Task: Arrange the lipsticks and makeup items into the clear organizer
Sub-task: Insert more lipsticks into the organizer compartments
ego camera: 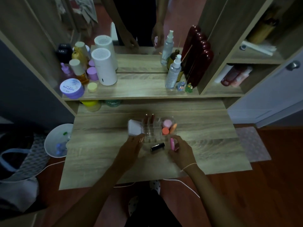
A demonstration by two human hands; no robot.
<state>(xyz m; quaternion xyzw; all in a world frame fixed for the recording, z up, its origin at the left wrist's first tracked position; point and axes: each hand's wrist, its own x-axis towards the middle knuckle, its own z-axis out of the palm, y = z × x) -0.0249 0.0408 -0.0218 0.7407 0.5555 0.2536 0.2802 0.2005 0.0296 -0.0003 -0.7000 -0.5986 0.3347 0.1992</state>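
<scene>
A clear organizer [151,133] stands mid-table with two dark red lipsticks [149,118] upright in its back slots. Its right side holds a pink round item [167,123], an orange round item [165,131] and an orange sponge [173,128]. A white tube [134,128] leans at its left. A black lipstick [157,146] lies on the table in front of it. My left hand [131,149] rests beside the organizer's front left corner, fingers apart, holding nothing. My right hand [181,152] grips a pink lipstick [172,143] at the front right corner.
The wooden dressing table [205,145] has a raised shelf with jars, bottles, a white cylinder [104,66] and spray bottles [173,72] before a mirror. A white bin [56,141] sits on the floor to the left. A white cable hangs under the front edge.
</scene>
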